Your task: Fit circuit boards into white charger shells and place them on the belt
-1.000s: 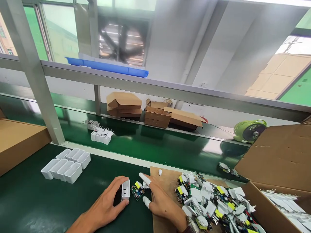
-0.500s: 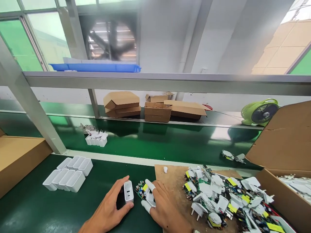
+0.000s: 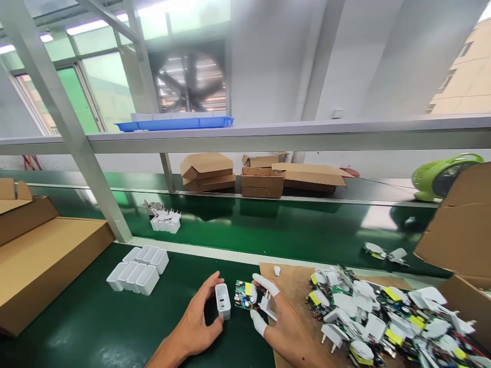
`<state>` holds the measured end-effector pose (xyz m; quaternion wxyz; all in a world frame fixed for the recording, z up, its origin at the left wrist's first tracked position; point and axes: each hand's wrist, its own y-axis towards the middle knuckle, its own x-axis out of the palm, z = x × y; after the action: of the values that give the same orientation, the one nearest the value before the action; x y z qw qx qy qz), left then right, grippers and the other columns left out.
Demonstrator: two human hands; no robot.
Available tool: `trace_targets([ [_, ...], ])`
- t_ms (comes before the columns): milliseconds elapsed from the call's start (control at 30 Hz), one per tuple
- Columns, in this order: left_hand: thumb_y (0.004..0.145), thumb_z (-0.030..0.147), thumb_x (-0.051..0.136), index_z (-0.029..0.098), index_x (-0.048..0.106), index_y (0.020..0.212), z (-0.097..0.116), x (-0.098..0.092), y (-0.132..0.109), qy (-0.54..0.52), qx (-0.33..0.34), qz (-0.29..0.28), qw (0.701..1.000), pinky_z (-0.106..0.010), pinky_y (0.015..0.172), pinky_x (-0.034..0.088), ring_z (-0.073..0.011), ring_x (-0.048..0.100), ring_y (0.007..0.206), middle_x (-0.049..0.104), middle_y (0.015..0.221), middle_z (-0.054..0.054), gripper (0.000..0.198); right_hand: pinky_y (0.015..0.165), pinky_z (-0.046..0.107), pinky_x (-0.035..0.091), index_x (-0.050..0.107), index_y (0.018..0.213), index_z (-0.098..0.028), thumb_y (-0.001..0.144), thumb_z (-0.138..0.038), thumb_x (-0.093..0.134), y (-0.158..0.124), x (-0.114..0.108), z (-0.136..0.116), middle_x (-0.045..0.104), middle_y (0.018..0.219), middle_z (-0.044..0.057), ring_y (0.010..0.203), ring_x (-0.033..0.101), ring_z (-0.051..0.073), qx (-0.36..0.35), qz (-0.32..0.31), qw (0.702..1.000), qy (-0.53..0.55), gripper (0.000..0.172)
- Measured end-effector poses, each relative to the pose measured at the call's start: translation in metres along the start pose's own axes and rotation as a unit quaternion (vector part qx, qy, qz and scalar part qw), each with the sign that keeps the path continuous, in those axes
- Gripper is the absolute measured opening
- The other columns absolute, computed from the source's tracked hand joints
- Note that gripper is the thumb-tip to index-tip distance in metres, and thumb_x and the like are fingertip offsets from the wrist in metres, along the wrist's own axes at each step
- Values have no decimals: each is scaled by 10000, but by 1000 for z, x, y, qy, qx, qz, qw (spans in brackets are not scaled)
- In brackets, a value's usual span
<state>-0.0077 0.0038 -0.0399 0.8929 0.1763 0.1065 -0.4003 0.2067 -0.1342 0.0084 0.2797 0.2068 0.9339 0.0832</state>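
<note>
My left hand [image 3: 197, 319] curves around a small white charger housing [image 3: 223, 301], thumb on its near end and fingers at its far side. Two dark slots show in the housing's upper face. In my right hand [image 3: 282, 319], whose thumb and forefinger wear white finger covers, is a small circuit board [image 3: 243, 295] with yellow tape. A white plug piece with metal prongs [image 3: 267, 305] hangs at the board's right side, between the same fingers. Housing and board are close together but apart.
White open housings [image 3: 140, 271] stand in two rows at left, by a cardboard box [image 3: 57, 260]. A heap of circuit boards with white plug parts [image 3: 379, 317] covers the brown board [image 3: 289, 286] at right. Beyond runs a green conveyor belt [image 3: 268, 225], with a shelf beam [image 3: 287, 138] above.
The view has swung left, shifting everything rightward in it. My right hand has turned the circuit board, so its parts and the plug prongs show more clearly. My left hand keeps the housing.
</note>
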Motion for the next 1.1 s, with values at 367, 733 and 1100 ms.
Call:
trace_targets([
  [367, 581, 343, 985, 274, 481, 1555, 21, -10, 7, -7, -103, -58, 993, -413, 972, 531, -290, 596, 1143, 435, 1574, -140, 1099, 966, 361, 648, 423, 1531, -303, 974, -291, 553, -20, 7, 6, 628, 1404, 83, 1219, 688, 239, -70, 67, 992, -86, 572],
  [733, 927, 229, 710, 408, 455, 1581, 15, -5, 3, 73, 13, -24, 997, -493, 1212, 413, -282, 506, 1384, 507, 1477, -86, 724, 1105, 376, 574, 312, 1570, -166, 942, -86, 449, -29, 5, -24, 611, 1396, 158, 1291, 614, 262, -245, 41, 939, -239, 648],
  [1100, 970, 313, 732, 340, 553, 1452, 8, -4, 2, 116, 80, 21, 990, -546, 1168, 482, -314, 558, 1365, 613, 1428, -108, 515, 1106, 466, 561, 267, 1601, -140, 877, -21, 421, -35, 15, -12, 527, 1449, 196, 1352, 520, 312, -236, 18, 947, -218, 750],
])
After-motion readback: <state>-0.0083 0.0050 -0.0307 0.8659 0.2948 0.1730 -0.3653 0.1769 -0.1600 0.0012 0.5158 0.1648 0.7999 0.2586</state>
